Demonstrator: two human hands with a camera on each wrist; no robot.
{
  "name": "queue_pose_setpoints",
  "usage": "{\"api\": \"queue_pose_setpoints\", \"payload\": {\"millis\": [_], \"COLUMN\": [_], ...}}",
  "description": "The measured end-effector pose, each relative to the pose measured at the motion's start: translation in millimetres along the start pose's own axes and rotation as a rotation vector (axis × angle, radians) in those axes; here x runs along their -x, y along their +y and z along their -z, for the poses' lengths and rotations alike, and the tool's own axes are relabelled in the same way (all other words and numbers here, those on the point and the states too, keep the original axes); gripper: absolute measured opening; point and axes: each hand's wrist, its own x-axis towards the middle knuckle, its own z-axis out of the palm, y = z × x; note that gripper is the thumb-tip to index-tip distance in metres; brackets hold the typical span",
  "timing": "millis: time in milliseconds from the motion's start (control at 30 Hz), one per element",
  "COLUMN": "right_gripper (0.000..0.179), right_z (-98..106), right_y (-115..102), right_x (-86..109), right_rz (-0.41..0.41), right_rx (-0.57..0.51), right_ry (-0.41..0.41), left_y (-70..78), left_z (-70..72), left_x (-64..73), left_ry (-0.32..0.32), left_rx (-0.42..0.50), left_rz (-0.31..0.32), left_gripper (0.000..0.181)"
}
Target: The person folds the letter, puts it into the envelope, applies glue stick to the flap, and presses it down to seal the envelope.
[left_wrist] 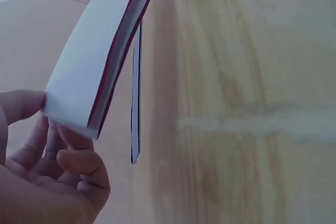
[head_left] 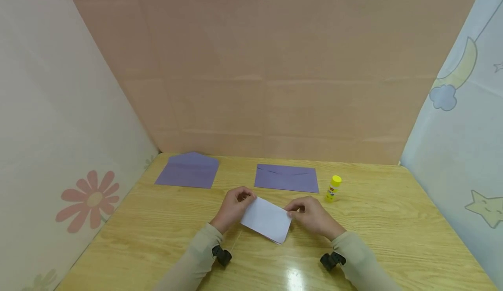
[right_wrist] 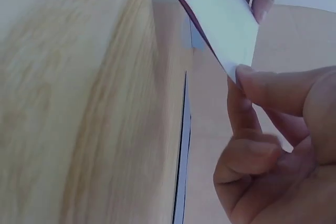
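Both hands hold a folded white card [head_left: 267, 220] tilted over the near middle of the table. My left hand [head_left: 234, 208] pinches its upper left corner, thumb on the white face and fingers behind. At the opposite corner, my right hand [head_left: 312, 216] pinches it the same way. The left wrist view shows the card [left_wrist: 97, 61] edge-on, its layers slightly parted with dark red along the edges. In the right wrist view, thumb and forefinger of the right hand [right_wrist: 283, 156] grip a corner of the card [right_wrist: 218, 17].
Beyond the hands lie two purple envelopes: the left one [head_left: 188, 174] with its flap spread open, the right one [head_left: 287, 179] with its flap folded down. A yellow glue stick [head_left: 333, 189] stands upright right of them. Cloth walls border the wooden table [head_left: 385, 212].
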Motion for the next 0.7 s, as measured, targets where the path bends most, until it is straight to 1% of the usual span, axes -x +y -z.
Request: {"api": "queue_pose_setpoints", "payload": {"millis": [67, 167, 267, 367, 467, 600, 700], "right_gripper": [0.010, 0.010, 0.011, 0.012, 0.011, 0.008, 0.009], "right_z": [0.7, 1.2, 1.1, 0.7, 0.6, 0.5, 0.3], "right_y": [1.2, 3.7, 5.4, 5.9, 5.0, 3.2, 3.1], "right_x": [0.8, 1.1, -0.6, -1.8, -2.4, -3.7, -3.9], "right_rz": [-0.020, -0.054, -0.092, -0.109, -0.101, -0.065, -0.037], "right_rx": [0.001, -0.005, -0.018, -0.020, -0.012, 0.003, 0.016], "right_ry": [0.016, 0.049, 0.080, 0.095, 0.085, 0.050, 0.029], "left_y": [-1.6, -3.6, -4.3, -4.3, -4.9, -4.3, -2.5], "left_z": [1.3, 3.2, 4.2, 3.2, 1.1, -0.5, 1.6], "left_x": [0.3, 1.7, 3.5, 4.4, 4.3, 4.8, 6.5], "left_ry": [-0.026, -0.083, -0.139, -0.168, -0.182, -0.204, -0.231], "left_rx": [-0.015, -0.047, -0.078, -0.105, -0.120, -0.120, -0.142], "left_rz": [0.012, 0.040, 0.049, 0.044, 0.046, 0.046, 0.033], "left_gripper": [0.012, 0.013, 0.014, 0.014, 0.012, 0.012, 0.013]}}
